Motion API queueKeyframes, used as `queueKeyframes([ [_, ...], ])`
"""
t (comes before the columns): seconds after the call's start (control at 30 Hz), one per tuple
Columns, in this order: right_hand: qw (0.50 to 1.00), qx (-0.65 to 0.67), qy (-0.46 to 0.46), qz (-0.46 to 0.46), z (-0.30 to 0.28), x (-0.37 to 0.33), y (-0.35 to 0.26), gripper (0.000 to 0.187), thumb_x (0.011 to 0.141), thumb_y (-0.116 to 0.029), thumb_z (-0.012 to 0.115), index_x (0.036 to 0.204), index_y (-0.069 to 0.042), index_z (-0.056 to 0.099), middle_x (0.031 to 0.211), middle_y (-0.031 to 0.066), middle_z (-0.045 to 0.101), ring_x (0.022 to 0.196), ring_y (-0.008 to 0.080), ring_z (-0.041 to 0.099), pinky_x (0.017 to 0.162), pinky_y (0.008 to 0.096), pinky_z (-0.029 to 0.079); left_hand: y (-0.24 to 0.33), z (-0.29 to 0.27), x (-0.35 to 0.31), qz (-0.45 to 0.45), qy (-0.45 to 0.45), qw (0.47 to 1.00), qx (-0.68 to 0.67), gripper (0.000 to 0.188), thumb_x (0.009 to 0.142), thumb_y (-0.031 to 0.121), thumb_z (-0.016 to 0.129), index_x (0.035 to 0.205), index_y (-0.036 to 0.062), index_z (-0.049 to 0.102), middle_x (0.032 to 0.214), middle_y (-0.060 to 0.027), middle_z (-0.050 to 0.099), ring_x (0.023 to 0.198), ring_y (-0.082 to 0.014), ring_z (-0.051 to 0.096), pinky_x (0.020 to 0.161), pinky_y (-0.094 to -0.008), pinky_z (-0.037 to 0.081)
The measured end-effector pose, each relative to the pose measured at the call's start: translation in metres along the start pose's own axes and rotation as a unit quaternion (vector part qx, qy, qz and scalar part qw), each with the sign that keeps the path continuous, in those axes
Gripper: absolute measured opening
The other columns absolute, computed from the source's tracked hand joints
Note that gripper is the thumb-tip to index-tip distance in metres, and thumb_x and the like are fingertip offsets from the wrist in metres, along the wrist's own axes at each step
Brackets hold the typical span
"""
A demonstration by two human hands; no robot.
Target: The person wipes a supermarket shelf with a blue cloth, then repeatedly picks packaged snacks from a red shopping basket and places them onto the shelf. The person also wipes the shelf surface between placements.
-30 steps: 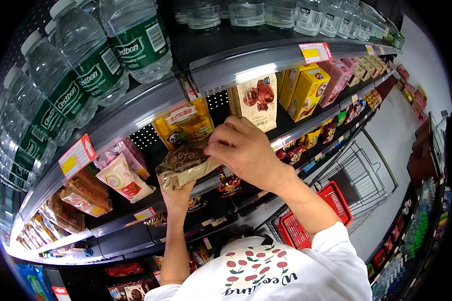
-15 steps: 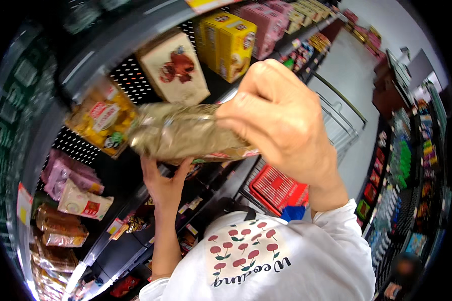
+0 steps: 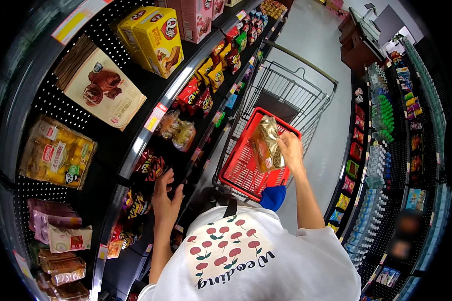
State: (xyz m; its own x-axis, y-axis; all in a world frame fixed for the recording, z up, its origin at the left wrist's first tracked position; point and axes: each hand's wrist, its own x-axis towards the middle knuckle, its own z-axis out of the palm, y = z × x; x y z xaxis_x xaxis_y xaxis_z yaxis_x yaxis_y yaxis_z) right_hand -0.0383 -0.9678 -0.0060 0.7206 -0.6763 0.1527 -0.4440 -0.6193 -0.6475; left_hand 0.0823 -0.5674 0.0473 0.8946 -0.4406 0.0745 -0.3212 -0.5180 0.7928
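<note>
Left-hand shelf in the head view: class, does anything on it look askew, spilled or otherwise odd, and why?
One mild oddity: towards the lower left, the cream pouch overlaps the pink packs, differing from them in colour and lying slightly askew. I can see no spill or obvious damage there.

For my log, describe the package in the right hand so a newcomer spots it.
Find the wire shopping cart in the aisle, then its red basket. Seen over that basket, the right hand grips the package. Its shiny gold and brown wrapper sets it apart from the red basket and nearby blue item.
</note>
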Motion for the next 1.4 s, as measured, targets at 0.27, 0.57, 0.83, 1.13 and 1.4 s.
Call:
queueKeyframes([
  [0.27, 0.969, 0.061, 0.063, 0.233, 0.076, 0.003, 0.177, 0.014, 0.086, -0.015, 0.075, 0.087, -0.004, 0.066, 0.077, 0.0092, 0.071, 0.071, 0.0176, 0.065, 0.068, 0.035, 0.051, -0.004, 0.016, -0.015, -0.07, -0.02, 0.997, 0.013, 0.043, 0.093, 0.012, 0.07, 0.134, 0.0078, 0.058, 0.121, -0.0131, 0.065, 0.107, -0.0253, 0.065, 0.083, -0.0371, 0.054],
  [0.57, 0.975, -0.107, 0.065, 0.182, 0.122, 0.012, 0.334, 0.018, 0.082, -0.025, 0.071, 0.083, -0.008, 0.071, 0.084, 0.0171, 0.073, 0.075, 0.0321, 0.07, 0.07, 0.047, 0.054, -0.013, 0.001, -0.018, -0.086, 0.062, 0.993, 0.05, 0.038, 0.091, 0.009, 0.071, 0.128, 0.0073, 0.062, 0.112, -0.0137, 0.067, 0.103, -0.0258, 0.068, 0.085, -0.0365, 0.055],
  [0.83, 0.956, -0.143, -0.038, 0.254, 0.112, 0.024, 0.354, 0.032, 0.08, -0.018, 0.065, 0.107, -0.001, 0.071, 0.106, 0.0219, 0.074, 0.1, 0.0371, 0.071, 0.09, 0.0456, 0.054, -0.03, -0.066, -0.003, -0.072, 0.228, 0.969, 0.068, 0.036, 0.091, 0.003, 0.072, 0.125, 0.0048, 0.063, 0.108, -0.0138, 0.068, 0.097, -0.0218, 0.069, 0.077, -0.0311, 0.057],
  [1.13, 0.99, -0.059, 0.093, 0.088, 0.083, 0.009, 0.269, 0.037, 0.09, -0.005, 0.066, 0.125, 0.003, 0.06, 0.109, 0.0245, 0.068, 0.106, 0.0397, 0.064, 0.098, 0.0478, 0.049, -0.047, -0.214, 0.042, 0.003, 0.472, 0.881, 0.04, 0.048, 0.095, 0.018, 0.073, 0.137, 0.0015, 0.057, 0.119, -0.0118, 0.065, 0.101, -0.0172, 0.063, 0.079, -0.0309, 0.053],
  [1.4, 0.988, 0.153, -0.014, 0.024, 0.122, -0.05, 0.12, 0.03, 0.092, 0.004, 0.06, 0.122, 0.004, 0.061, 0.111, 0.0164, 0.063, 0.104, 0.0274, 0.063, 0.094, 0.0382, 0.051, -0.13, -0.383, 0.074, -0.018, 0.522, 0.793, 0.313, 0.031, 0.096, 0.022, 0.067, 0.118, -0.0004, 0.069, 0.118, -0.0166, 0.07, 0.107, -0.0309, 0.065, 0.095, -0.0408, 0.049],
])
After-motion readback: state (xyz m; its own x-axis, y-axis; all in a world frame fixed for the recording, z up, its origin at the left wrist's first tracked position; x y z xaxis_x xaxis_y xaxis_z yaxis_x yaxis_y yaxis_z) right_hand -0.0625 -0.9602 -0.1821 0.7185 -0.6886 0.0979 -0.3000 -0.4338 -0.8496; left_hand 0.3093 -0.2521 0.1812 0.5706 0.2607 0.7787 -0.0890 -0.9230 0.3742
